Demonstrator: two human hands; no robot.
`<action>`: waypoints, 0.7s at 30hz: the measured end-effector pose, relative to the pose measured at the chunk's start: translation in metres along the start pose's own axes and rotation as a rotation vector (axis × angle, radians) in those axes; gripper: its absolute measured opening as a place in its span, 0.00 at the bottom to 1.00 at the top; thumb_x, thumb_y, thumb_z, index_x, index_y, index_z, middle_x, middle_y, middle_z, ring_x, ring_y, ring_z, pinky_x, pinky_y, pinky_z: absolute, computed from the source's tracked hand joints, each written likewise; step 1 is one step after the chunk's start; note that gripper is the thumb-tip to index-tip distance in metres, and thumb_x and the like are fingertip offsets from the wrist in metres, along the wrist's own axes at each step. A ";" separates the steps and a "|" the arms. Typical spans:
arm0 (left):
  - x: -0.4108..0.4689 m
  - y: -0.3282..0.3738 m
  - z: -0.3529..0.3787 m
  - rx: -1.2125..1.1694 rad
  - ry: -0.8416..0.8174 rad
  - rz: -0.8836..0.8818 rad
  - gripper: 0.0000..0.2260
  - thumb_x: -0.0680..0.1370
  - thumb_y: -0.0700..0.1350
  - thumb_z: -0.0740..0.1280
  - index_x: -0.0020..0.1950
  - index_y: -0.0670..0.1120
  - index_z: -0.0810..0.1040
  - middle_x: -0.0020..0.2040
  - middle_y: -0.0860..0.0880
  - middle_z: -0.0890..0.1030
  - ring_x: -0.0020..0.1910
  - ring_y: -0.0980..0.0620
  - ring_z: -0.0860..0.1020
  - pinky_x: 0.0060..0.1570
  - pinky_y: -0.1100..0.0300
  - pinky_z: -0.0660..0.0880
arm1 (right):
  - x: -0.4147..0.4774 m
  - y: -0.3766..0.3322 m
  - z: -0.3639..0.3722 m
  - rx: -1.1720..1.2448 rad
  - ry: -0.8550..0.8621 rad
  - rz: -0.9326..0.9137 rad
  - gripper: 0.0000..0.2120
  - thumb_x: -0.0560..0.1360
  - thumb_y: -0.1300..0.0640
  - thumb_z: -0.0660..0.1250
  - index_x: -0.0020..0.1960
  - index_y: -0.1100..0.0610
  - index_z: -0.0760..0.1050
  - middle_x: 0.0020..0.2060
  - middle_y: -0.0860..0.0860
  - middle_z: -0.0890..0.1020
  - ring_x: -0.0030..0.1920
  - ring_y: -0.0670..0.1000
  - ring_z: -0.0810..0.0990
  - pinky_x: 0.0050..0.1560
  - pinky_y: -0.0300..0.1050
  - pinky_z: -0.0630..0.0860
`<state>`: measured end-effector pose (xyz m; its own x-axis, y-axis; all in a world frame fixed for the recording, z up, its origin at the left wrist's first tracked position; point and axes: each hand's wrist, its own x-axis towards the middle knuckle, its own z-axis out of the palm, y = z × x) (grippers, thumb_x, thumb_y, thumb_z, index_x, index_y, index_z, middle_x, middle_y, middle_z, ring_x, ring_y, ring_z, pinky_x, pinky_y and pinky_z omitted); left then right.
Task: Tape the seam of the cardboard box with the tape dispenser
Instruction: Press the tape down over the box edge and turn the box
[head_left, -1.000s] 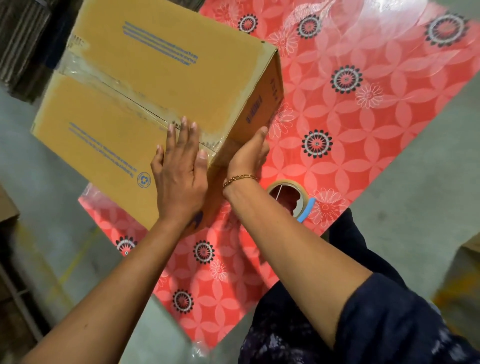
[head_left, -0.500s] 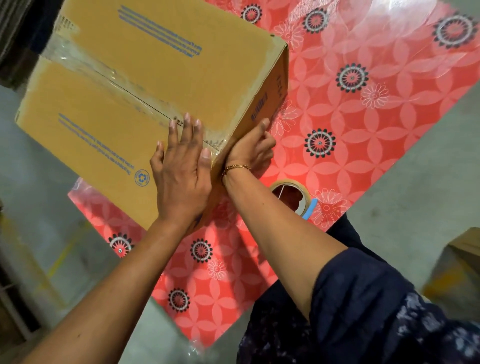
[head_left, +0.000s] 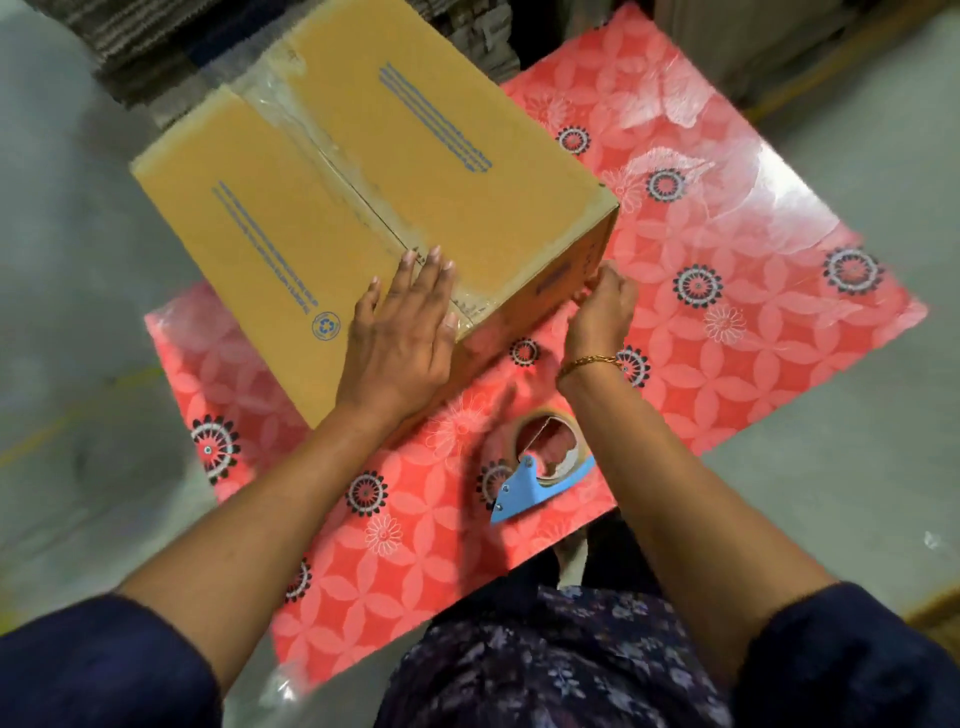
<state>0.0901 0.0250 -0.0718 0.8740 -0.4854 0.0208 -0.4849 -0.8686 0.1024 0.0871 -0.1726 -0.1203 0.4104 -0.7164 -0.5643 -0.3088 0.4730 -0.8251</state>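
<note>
A closed cardboard box with blue print lies on a small table. Clear tape runs along its top seam from the far edge to the near edge. My left hand presses flat on the near end of the seam, fingers spread. My right hand touches the box's right side wall near the bottom corner, fingers curled against the cardboard. The blue tape dispenser with a roll of tape lies on the table near me, between my forearms, untouched.
The table is covered with a red flowered plastic cloth. Grey concrete floor surrounds it. Stacks of flat cardboard stand beyond the box at the far left. My dark flowered clothing fills the bottom edge.
The box has turned and settled more squarely on the table. My right hand slid from the near corner to the right side wall. The view has pulled back and the dispenser shows fully.
</note>
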 end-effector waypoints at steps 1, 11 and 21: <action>-0.001 0.001 0.000 0.000 0.000 -0.007 0.25 0.83 0.51 0.52 0.81 0.48 0.59 0.82 0.48 0.59 0.81 0.49 0.56 0.76 0.42 0.57 | 0.007 -0.020 -0.004 -0.046 -0.003 -0.105 0.06 0.78 0.47 0.63 0.46 0.49 0.73 0.42 0.47 0.79 0.45 0.52 0.77 0.46 0.48 0.73; -0.048 -0.002 -0.015 -0.165 0.324 -0.682 0.32 0.78 0.58 0.62 0.79 0.45 0.63 0.81 0.43 0.60 0.81 0.43 0.57 0.76 0.42 0.54 | 0.058 -0.121 0.023 -0.760 -0.738 -0.395 0.29 0.73 0.48 0.72 0.71 0.54 0.70 0.61 0.53 0.77 0.59 0.54 0.77 0.57 0.47 0.75; -0.101 -0.017 0.006 -1.065 0.371 -1.264 0.23 0.80 0.59 0.63 0.72 0.51 0.72 0.67 0.49 0.79 0.66 0.48 0.76 0.61 0.56 0.70 | 0.056 -0.120 0.023 -0.753 -0.964 -0.090 0.20 0.77 0.51 0.71 0.67 0.53 0.74 0.50 0.52 0.83 0.31 0.44 0.83 0.25 0.37 0.76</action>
<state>0.0098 0.0878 -0.0814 0.7047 0.5910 -0.3926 0.5710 -0.1440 0.8082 0.1668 -0.2580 -0.0535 0.8239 0.0927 -0.5590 -0.5342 -0.2021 -0.8208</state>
